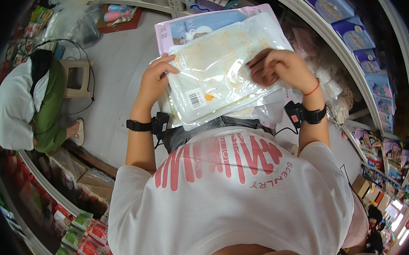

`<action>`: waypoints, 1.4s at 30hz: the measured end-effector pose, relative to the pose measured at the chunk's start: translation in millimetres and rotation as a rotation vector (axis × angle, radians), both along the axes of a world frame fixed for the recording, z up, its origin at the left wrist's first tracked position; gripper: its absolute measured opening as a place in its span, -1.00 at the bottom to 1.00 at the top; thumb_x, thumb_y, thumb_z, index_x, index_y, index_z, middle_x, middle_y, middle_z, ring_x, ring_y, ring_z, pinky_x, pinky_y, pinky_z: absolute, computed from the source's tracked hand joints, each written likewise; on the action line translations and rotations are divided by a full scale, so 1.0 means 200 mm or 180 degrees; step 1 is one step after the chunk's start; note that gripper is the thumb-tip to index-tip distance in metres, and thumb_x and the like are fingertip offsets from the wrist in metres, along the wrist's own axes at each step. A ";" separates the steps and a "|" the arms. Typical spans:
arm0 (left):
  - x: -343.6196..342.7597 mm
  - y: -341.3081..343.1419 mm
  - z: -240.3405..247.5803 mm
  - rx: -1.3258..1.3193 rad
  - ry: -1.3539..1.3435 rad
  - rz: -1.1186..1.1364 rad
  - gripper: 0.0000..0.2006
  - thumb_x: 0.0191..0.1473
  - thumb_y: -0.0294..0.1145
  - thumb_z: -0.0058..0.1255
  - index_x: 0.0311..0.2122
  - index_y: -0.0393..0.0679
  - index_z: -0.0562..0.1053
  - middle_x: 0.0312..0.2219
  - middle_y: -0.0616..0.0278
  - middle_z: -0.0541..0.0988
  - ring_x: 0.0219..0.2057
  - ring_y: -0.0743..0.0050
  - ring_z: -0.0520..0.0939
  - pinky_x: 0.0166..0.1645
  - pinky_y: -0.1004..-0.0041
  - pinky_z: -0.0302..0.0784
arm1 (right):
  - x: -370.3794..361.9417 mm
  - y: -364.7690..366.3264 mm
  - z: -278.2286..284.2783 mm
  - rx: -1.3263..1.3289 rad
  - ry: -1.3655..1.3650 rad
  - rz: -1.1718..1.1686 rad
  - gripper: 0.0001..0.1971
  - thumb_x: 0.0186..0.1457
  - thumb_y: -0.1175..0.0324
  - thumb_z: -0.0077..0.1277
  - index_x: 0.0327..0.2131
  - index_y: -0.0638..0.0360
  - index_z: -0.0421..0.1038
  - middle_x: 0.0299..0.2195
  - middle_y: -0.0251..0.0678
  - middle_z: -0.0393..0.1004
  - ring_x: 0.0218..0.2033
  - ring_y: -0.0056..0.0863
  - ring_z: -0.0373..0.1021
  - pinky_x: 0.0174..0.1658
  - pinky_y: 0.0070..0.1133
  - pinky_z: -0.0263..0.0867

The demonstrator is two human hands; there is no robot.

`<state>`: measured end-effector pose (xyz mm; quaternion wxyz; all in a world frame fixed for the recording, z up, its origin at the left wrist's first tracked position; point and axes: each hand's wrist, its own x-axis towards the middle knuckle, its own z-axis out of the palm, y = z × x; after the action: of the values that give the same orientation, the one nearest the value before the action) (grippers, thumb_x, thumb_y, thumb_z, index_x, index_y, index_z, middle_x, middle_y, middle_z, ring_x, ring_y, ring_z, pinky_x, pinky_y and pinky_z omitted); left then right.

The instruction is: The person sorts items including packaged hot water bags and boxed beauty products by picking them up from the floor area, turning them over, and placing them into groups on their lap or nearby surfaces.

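Note:
A stack of flat plastic packages lies across my lap. On top is a glossy white package point(224, 69) with pale yellow print and a barcode label. Beneath it a package with a pink border and blue picture point(207, 25) sticks out at the far side. My left hand point(158, 76) grips the white package's left edge, fingers bent over its top. My right hand point(288, 69) is closed on a brown cloth point(263, 69), which touches the right part of the white package. The cloth and right fingers are slightly blurred.
Shelves with blue boxes point(355, 32) curve along the right. A person in green trousers point(50, 102) sits at the left, near a beige plastic stool point(77, 78). Clear plastic bags point(330, 88) lie beside my right arm. Red and green packets point(90, 244) fill a lower-left shelf.

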<state>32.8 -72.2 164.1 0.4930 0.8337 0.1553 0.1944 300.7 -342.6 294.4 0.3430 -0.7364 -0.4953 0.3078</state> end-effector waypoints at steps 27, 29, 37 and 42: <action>-0.13 -0.19 0.15 0.0653 0.0284 -0.0519 -0.64 -0.02 -0.52 0.09 -0.05 -0.01 0.50 0.07 0.03 0.43 0.25 -0.04 0.19 0.27 0.21 0.10 | 0.26 -0.31 -0.23 0.0274 -0.1649 -0.0561 -0.26 -0.03 0.41 0.13 0.25 0.05 0.08 0.17 -0.24 0.24 0.07 -0.37 0.28 0.11 -0.50 0.18; -0.11 -0.25 0.19 0.0769 0.0260 -0.0150 -0.60 -0.08 -0.51 0.13 -0.07 0.08 0.51 0.07 0.06 0.43 0.24 -0.09 0.20 0.27 0.18 0.10 | 0.31 -0.35 -0.33 0.0498 -0.1826 -0.0213 -0.33 -0.06 0.45 0.14 0.19 0.03 0.21 0.09 -0.20 0.31 0.04 -0.32 0.29 0.10 -0.50 0.17; -0.10 -0.17 0.21 0.1058 -0.0437 -0.0200 -0.68 0.01 -0.48 0.06 -0.07 -0.10 0.49 -0.03 0.10 0.52 0.11 0.05 0.41 0.20 0.22 0.22 | 0.28 -0.31 -0.15 0.1190 -0.1923 -0.0363 -0.80 0.01 0.59 0.02 -0.25 0.22 0.54 -0.25 -0.21 0.48 -0.18 -0.36 0.41 -0.09 -0.59 0.29; -0.05 -0.17 0.33 0.0287 -0.0605 0.1057 -0.80 0.18 -0.43 -0.05 -0.11 -0.20 0.47 -0.23 0.23 0.57 -0.21 0.44 0.54 -0.08 0.52 0.39 | 0.19 -0.23 0.10 0.1902 -0.1944 -0.0965 -0.88 0.06 0.54 0.03 -0.30 0.31 0.49 -0.29 -0.29 0.49 -0.21 -0.48 0.40 -0.10 -0.63 0.28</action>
<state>23.1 -106.7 230.9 0.4288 0.7957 0.2347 0.3576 338.4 -388.9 313.9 0.4199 -0.7264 -0.5274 -0.1337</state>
